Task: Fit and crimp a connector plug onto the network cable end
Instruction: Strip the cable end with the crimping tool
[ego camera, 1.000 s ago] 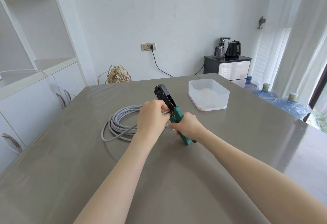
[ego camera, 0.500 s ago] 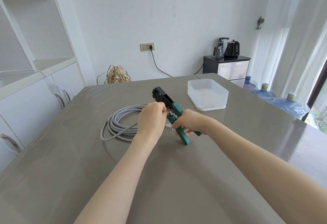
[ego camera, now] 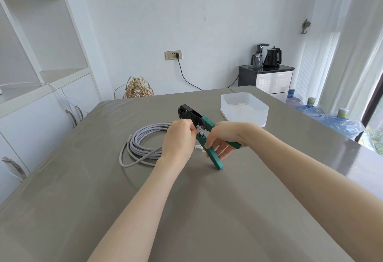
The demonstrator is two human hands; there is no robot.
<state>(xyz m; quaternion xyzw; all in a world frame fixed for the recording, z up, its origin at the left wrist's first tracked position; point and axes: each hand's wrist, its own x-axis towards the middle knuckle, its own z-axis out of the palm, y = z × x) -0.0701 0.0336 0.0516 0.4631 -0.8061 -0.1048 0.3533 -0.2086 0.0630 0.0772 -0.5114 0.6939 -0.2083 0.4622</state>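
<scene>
Currently left hand (ego camera: 179, 137) pinches limp, light cable end at crimper (ego camera: 199, 126); right hand (ego camera: 222, 137) grips stiff green handles.

White walls (ego camera: 217, 13), white shelving (ego camera: 31, 71) at left, wall socket (ego camera: 173, 55), black cabinet (ego camera: 267, 79) with kettle (ego camera: 273, 56), daylit curtained window (ego camera: 352, 54) at right.

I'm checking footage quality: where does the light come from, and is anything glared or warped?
Head view: daylight enters from the window on the right; soft glare streaks the table there; wide-angle distortion bends the shelving; both hands and the crimping tool look sharp.
</scene>
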